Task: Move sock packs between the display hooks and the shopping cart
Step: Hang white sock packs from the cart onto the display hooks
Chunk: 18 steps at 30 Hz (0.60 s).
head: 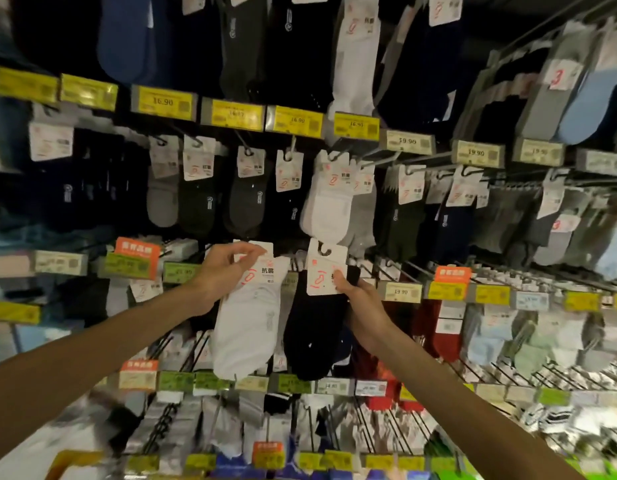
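Note:
My left hand (220,271) pinches the top of the paper header card of a white sock pack (246,327), which hangs in front of the display wall. Just to its right, my right hand (360,303) grips a black sock pack (314,337) at the lower right of its white header card, thumb on the card. Both packs are held up side by side at the middle row of display hooks (379,161). The plastic hanger hook of the black pack shows at its top. No shopping cart is in view.
The wall is packed with hanging sock packs in black, grey, white, blue and red on metal hooks. Yellow and green price tags (163,102) run along each row. Long bare hook rods (507,372) jut out at the lower right.

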Available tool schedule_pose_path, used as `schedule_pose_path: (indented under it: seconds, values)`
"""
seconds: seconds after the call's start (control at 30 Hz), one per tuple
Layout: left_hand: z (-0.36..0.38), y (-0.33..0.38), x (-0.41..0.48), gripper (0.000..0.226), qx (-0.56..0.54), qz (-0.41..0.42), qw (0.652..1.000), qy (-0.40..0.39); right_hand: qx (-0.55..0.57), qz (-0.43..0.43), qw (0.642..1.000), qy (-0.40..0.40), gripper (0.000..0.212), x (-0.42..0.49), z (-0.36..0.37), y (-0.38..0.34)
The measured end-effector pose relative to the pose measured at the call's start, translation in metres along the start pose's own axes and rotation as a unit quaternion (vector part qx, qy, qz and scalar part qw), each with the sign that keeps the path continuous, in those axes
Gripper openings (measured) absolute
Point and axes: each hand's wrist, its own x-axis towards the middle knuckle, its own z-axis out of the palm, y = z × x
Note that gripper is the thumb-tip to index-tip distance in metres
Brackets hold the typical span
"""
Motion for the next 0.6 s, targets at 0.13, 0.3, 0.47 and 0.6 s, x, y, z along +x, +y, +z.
schedule_pose_path:
  seconds: [0.13, 0.3, 0.47, 0.6]
  values:
    - [-0.01, -0.021, -0.026, 0.022, -0.028, -0.038, 0.999, 0.003, -0.011, 0.028, 0.999, 0.021, 0.032, -0.006, -0.014, 0.031]
    - [-0.023, -0.045, -0.053, 0.036, -0.045, -0.069, 0.997, 0.007, -0.006, 0.054, 0.998, 0.036, 0.033, -0.013, -0.026, 0.066]
    - [-0.037, -0.084, -0.073, 0.031, -0.038, -0.109, 0.993, -0.002, -0.01, 0.076, 0.996, 0.042, 0.047, -0.017, -0.037, 0.095]
    - [-0.028, -0.111, -0.079, 0.014, 0.03, -0.084, 0.996, -0.016, -0.038, 0.112, 0.993, 0.026, 0.082, -0.019, -0.028, 0.122]
